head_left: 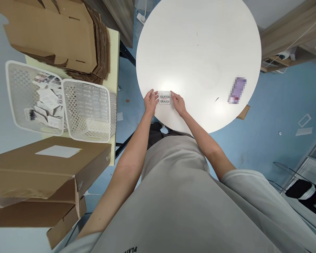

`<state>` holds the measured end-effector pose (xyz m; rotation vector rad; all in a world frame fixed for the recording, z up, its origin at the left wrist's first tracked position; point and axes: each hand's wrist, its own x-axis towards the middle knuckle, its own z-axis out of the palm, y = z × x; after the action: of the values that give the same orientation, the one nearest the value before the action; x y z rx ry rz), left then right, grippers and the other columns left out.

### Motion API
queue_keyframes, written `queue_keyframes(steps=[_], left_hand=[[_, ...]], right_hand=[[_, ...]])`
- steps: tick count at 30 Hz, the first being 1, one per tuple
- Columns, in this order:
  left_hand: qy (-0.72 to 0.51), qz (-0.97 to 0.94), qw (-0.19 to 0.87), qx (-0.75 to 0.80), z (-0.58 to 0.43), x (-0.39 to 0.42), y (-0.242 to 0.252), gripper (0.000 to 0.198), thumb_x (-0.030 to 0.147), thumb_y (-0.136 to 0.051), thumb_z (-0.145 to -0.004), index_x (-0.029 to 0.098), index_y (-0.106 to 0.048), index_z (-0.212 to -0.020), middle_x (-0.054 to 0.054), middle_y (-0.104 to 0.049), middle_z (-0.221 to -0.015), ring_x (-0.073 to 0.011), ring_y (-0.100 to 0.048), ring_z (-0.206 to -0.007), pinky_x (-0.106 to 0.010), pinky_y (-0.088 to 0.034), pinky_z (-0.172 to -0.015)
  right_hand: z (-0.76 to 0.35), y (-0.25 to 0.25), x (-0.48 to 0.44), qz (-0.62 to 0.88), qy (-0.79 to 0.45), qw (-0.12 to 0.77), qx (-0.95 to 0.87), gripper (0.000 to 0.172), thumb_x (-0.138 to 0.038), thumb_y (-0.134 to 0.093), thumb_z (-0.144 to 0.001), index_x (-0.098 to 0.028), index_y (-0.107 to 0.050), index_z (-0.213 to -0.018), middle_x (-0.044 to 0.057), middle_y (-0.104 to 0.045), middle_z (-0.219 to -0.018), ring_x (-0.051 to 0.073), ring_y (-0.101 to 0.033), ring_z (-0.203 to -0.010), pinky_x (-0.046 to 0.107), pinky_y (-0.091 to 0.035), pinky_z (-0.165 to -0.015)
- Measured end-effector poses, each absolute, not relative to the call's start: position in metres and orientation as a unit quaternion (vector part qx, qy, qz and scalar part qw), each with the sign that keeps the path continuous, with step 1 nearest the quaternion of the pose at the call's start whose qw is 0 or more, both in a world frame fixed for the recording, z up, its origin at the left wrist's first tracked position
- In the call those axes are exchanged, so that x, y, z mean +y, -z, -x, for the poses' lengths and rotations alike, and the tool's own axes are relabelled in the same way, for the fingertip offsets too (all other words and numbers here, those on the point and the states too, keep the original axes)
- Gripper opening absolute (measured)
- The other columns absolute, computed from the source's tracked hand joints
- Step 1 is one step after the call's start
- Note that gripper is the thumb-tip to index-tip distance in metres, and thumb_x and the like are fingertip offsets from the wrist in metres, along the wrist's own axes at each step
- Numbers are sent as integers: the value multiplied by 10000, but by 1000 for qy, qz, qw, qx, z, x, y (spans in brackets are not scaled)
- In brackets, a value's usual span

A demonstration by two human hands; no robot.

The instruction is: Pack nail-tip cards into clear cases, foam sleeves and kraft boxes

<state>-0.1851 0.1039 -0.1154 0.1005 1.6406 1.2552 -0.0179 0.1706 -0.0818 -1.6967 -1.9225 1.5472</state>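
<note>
A small clear plastic case (164, 98) with two rows of small dark-patterned oval pieces, which look like press-on nails, is at the near edge of the round white table (200, 63). My left hand (151, 102) has its fingers closed at the case's left edge. On the opposite edge, near the top right corner, my right hand (178, 103) pinches the case with its fingertips. I cannot tell whether the case rests on the tabletop or is held slightly above it.
A blurred purple item (237, 90) lies on the table's right. On a side table to my left are a stack of flat cardboard boxes (55, 31), a white basket (13, 105) of small packs, another basket (88, 138) with clear plastic cases, and a large carton (50, 165).
</note>
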Motion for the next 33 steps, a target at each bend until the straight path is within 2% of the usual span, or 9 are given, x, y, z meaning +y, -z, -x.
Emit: queue_keyframes(steps=[3,7,9,12,15,19,27,33], left_hand=[[-505,-63,517,688,179,93,116,689,597,-786,-1012,204,-632,-1556,-214,-700,-1533,-323,-674,-1438,-498,-546,-1221],[-479,-113,496,716,174,81,117,659,435,-832,-997,158,-641,-1564,-212,-698,-1548,-294,-670,-1455,-423,-521,-1257],[-446,-127,471,751,174,77,118,603,334,-847,-964,124,-692,-1507,-216,-728,-1501,-293,-700,-1410,-412,-534,-1242],[-372,-136,456,797,174,73,122,452,259,-842,-920,101,-796,-1341,-194,-804,-1354,-297,-756,-1290,-428,-566,-1196],[-333,-133,460,812,172,70,126,339,265,-832,-912,121,-847,-1219,-162,-837,-1275,-286,-777,-1211,-424,-592,-1140],[-306,-133,453,827,169,69,129,322,335,-857,-890,162,-877,-1161,-124,-855,-1210,-284,-777,-1153,-402,-612,-1051],[-284,-140,440,840,168,73,128,293,355,-844,-860,176,-905,-1084,-101,-863,-1065,-269,-766,-1006,-384,-603,-945],[-259,-153,438,847,168,72,123,291,358,-855,-858,176,-902,-1079,-108,-866,-1071,-272,-769,-1028,-361,-609,-926]], right_hand=[[6,85,166,563,-517,79,-640,568,-688,-521,-1126,-250,-818,-1333,92,-785,-1400,286,-682,-1384,416,-534,-1194],[-3,87,162,583,-511,68,-628,435,-487,-631,-1113,-201,-794,-1396,106,-791,-1417,264,-737,-1258,403,-542,-1170],[-6,86,161,607,-502,50,-614,380,-424,-701,-1068,-173,-824,-1325,112,-823,-1341,258,-756,-1193,388,-558,-1132],[-9,85,159,622,-508,23,-595,279,-397,-732,-1036,-170,-880,-1102,95,-863,-1190,254,-776,-1125,354,-579,-1045],[-8,87,157,632,-515,4,-579,257,-378,-734,-1026,-173,-887,-1002,72,-874,-1106,238,-787,-1045,319,-582,-962],[-6,90,157,644,-512,-2,-568,248,-348,-727,-1018,-165,-889,-979,62,-876,-1068,221,-786,-998,293,-577,-912],[-1,91,159,645,-512,-7,-567,204,-301,-727,-1018,-186,-894,-1003,67,-875,-1128,233,-795,-1072,312,-590,-971],[1,88,159,645,-518,-18,-562,193,-272,-719,-1012,-189,-893,-1017,62,-875,-1126,224,-790,-1065,309,-595,-985]])
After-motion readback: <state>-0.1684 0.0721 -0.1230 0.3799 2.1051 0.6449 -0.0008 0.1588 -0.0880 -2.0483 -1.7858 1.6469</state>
